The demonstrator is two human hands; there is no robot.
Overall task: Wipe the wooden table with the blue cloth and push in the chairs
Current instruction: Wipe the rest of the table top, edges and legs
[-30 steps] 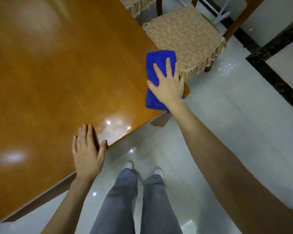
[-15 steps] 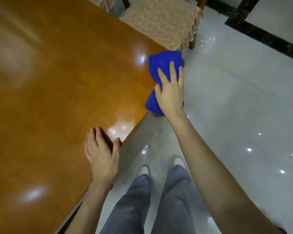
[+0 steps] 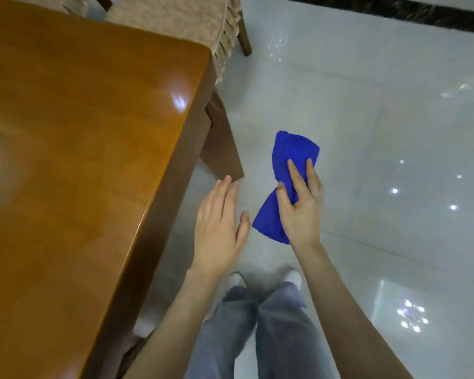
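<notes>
Leaving the glossy orange-brown wooden table (image 3: 93,138): both hands, now off its top. Right hand (image 3: 298,209) pinches the crumpled blue cloth (image 3: 293,150) mid-air, clear of the corner. Left hand (image 3: 216,228): fingers straight, released, holding nothing. Wiping likely done; beige cushioned chair (image 3: 181,17) beyond the fingertips awaits pushing.

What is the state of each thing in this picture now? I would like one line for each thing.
Cloth: bunched at its middle, held above the floor, off the table.
Right hand: grips the cloth at its middle.
Left hand: open, holds nothing, beside the table's edge.
Table: glossy top, neither hand on it.
Chair: at the far edge, seat partly hidden behind the tabletop.
</notes>
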